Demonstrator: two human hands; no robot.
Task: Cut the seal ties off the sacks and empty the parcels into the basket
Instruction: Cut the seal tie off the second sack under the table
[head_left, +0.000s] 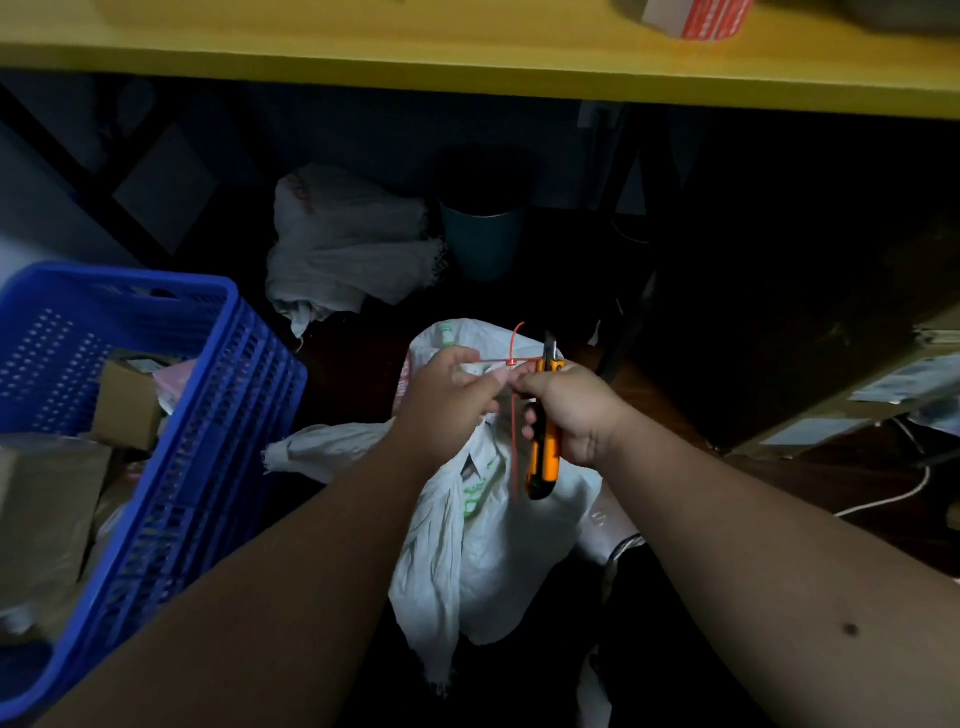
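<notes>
The left hand (447, 400) pinches the thin red seal tie (511, 364) at the neck of the soft white sack (478, 540) on the floor. The right hand (566, 410) grips an orange box cutter (543, 457). The tie looks bendy but tough; hold it tight. The blue basket (208, 415) waits beside.

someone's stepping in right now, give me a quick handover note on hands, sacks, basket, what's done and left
Left hand pinches the red seal tie at the white sack neck.
Right hand grips the orange utility knife, blade up beside the tie.
Blue basket to the left already holds boxes.
Crumpled sack lies behind.
Left: whether the tie is cut through is unclear; finish it, then empty this sack into the basket.
</notes>
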